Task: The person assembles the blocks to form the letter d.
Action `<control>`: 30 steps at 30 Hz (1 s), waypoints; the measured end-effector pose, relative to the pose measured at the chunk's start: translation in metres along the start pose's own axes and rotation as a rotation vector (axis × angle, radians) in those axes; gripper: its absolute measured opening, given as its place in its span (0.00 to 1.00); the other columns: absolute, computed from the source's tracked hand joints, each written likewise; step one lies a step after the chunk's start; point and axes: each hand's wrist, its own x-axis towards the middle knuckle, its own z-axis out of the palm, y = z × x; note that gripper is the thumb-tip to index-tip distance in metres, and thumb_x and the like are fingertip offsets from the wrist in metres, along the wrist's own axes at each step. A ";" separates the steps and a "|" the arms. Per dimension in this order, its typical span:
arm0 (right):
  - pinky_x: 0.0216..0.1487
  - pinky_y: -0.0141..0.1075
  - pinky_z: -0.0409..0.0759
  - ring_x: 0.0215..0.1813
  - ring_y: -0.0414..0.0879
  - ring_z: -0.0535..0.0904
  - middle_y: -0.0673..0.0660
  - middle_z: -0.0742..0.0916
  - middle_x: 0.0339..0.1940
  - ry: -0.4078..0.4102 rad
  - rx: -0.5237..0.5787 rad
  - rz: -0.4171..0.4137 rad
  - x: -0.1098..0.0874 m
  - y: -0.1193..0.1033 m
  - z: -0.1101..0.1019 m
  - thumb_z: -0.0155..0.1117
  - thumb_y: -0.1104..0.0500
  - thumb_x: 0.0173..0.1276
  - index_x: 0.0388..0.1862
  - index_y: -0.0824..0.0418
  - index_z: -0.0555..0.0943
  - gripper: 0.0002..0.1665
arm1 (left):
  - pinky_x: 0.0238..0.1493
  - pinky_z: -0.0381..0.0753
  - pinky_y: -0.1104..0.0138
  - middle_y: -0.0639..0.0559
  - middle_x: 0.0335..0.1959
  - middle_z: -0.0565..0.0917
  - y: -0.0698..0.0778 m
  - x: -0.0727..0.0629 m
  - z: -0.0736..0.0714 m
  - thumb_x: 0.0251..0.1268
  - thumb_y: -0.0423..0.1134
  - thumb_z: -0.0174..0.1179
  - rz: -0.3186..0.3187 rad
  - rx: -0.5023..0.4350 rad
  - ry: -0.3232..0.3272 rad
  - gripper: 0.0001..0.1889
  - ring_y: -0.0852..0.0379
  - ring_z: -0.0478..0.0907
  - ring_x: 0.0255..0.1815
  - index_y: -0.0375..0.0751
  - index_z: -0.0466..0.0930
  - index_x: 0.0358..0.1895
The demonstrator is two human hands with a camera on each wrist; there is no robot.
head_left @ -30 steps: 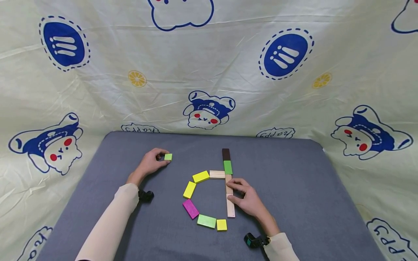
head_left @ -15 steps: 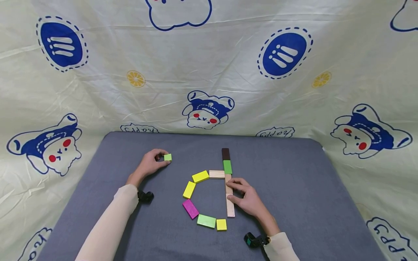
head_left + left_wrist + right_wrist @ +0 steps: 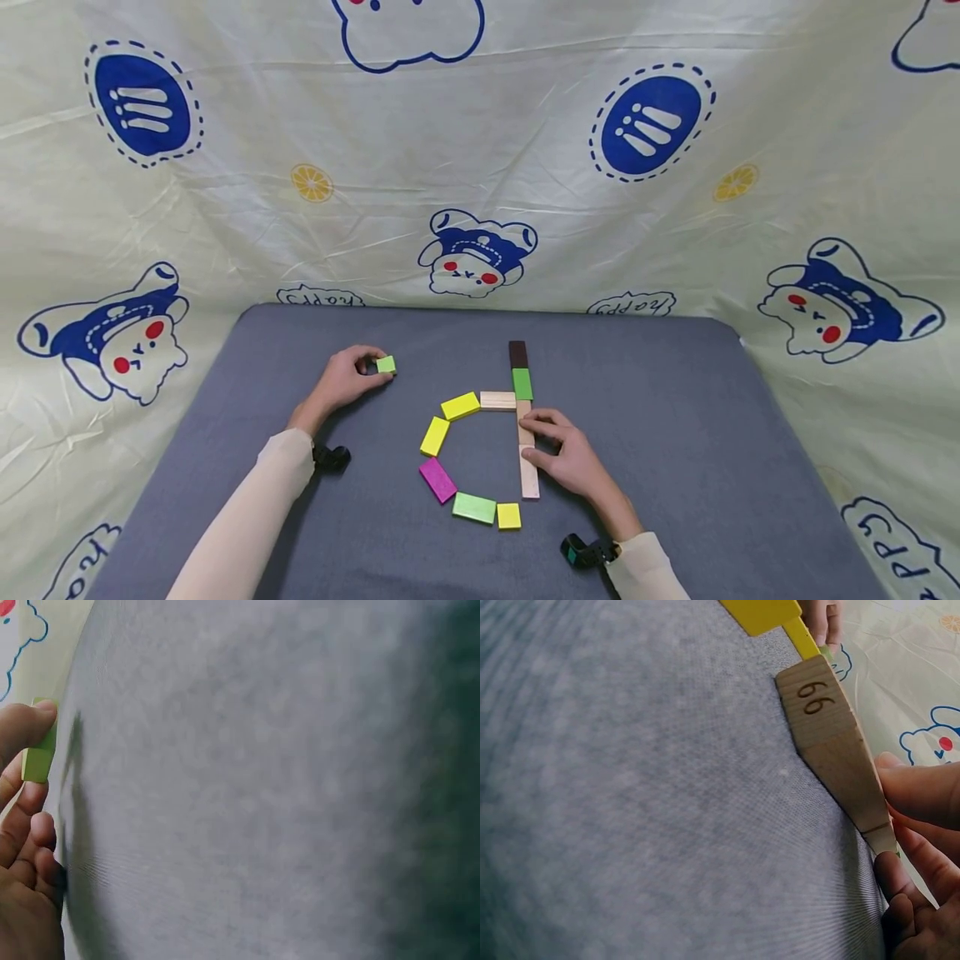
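Note:
At the far left of the table, my left hand point(image 3: 351, 377) pinches a small light-green wooden block point(image 3: 386, 364) between thumb and fingers. The left wrist view shows the thumb across this green block point(image 3: 39, 761). My right hand point(image 3: 573, 457) touches the plain wooden blocks point(image 3: 529, 475) of an upright row, thumb and forefinger lying over them. Above them in the row are a green block point(image 3: 522, 384) and a dark brown block point(image 3: 519, 354). In the right wrist view, the thumb rests against a plain block point(image 3: 825, 735) marked 66.
A curve of blocks joins the row's left side: a plain block point(image 3: 498, 402), yellow blocks point(image 3: 461, 407), a magenta block point(image 3: 438, 481), a light-green block point(image 3: 474, 508) and a yellow block point(image 3: 509, 517). The grey cloth table point(image 3: 660, 400) meets a printed curtain point(image 3: 555, 150) behind.
The light-green block in my left hand has tilted slightly, and that hand has shifted a touch nearer. My right hand and the laid blocks keep their places.

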 end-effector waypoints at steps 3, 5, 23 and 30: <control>0.53 0.41 0.77 0.62 0.57 0.79 0.57 0.83 0.62 0.003 0.004 -0.015 0.000 0.000 0.000 0.75 0.59 0.66 0.61 0.61 0.85 0.24 | 0.36 0.69 0.63 0.47 0.40 0.83 0.007 -0.001 -0.001 0.60 0.43 0.75 0.018 -0.011 0.011 0.16 0.55 0.70 0.33 0.43 0.87 0.50; 0.53 0.41 0.77 0.62 0.57 0.79 0.58 0.83 0.62 0.003 0.002 -0.020 0.000 0.001 0.000 0.75 0.60 0.66 0.61 0.62 0.85 0.24 | 0.35 0.69 0.63 0.47 0.40 0.83 0.013 -0.003 -0.001 0.60 0.43 0.75 0.039 -0.018 0.016 0.16 0.55 0.70 0.33 0.43 0.87 0.50; 0.56 0.43 0.78 0.62 0.57 0.79 0.57 0.83 0.61 0.012 -0.001 -0.025 0.001 0.004 0.001 0.75 0.59 0.66 0.61 0.61 0.85 0.24 | 0.35 0.71 0.65 0.50 0.42 0.85 0.072 -0.025 0.013 0.57 0.43 0.77 0.150 -0.036 0.005 0.17 0.55 0.73 0.38 0.47 0.87 0.50; 0.58 0.46 0.78 0.64 0.57 0.79 0.57 0.83 0.62 0.000 0.003 -0.019 0.001 0.004 0.001 0.75 0.58 0.66 0.61 0.61 0.85 0.25 | 0.37 0.73 0.67 0.56 0.42 0.84 0.089 -0.040 0.025 0.56 0.41 0.78 0.227 -0.041 -0.032 0.17 0.57 0.73 0.39 0.49 0.87 0.49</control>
